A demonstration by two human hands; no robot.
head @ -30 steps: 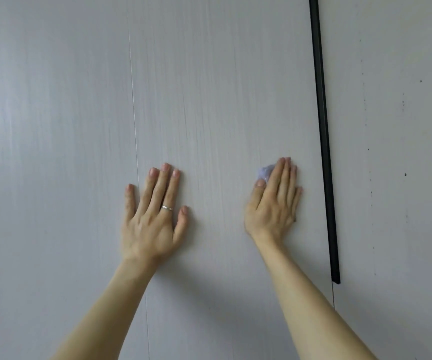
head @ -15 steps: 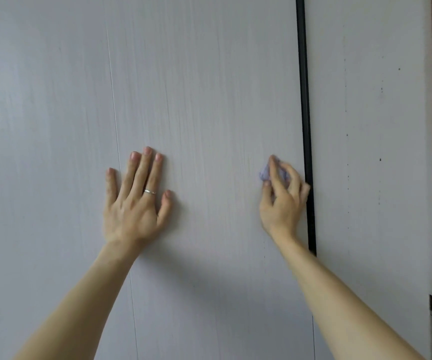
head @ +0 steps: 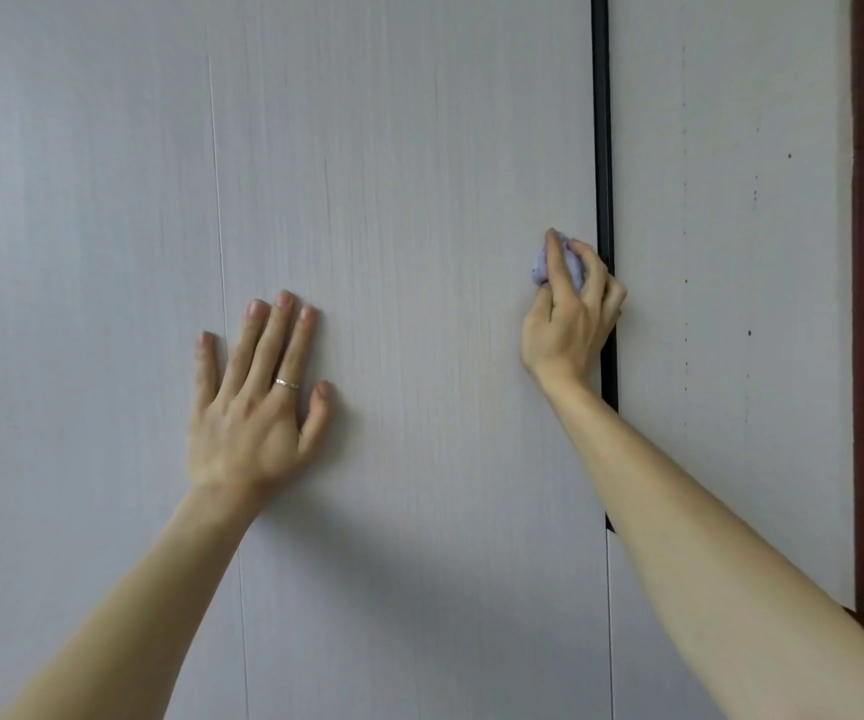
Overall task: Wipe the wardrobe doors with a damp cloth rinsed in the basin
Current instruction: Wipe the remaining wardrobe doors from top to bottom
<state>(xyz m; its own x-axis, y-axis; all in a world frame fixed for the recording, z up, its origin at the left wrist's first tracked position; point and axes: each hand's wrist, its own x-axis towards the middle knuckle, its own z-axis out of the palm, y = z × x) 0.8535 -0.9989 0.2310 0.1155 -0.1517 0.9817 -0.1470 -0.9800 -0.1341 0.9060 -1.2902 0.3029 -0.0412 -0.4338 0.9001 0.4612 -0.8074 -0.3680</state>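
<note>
Gripping a balled lilac cloth (head: pixel 541 265) in curled fingers, the right hand (head: pixel 570 317) holds it against the pale wardrobe door (head: pixel 419 174), just left of the black vertical handle strip (head: pixel 602 122). Well to the left, the left hand (head: pixel 253 402) lies flat on the same door, fingers straight and spread, holding nothing, a ring (head: pixel 286 384) on 1 finger.

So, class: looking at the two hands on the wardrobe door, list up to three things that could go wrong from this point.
1. The cloth is bunched small in the right hand, so it may miss patches of the door.
2. That hand sits right at the black strip, and its knuckles could catch on the edge.
3. The left hand presses flat on the door with a ring on, so it might leave prints or scratch.
</note>
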